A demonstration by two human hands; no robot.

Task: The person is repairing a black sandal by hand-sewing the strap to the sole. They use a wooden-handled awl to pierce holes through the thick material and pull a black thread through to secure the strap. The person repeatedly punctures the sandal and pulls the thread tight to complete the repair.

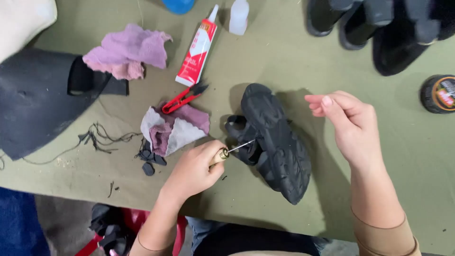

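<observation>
Black shoe [277, 142] lying sole-up on the green table [284, 52], toe toward the near edge. Left hand [194, 171] clamped around a wooden-handled awl [231, 150], needle tip driven into the shoe's upper beside the sole edge. Right hand [348, 124] raised clear of the shoe, thumb and fingertips pinched together, probably on a thread too fine to make out. Stitching apparently mid-way: no finished seam visible. Red snips [182, 98], glue tube [198, 47], cloth scraps [173, 128] and thread trimmings [102, 137] lying just left of the shoe.
</observation>
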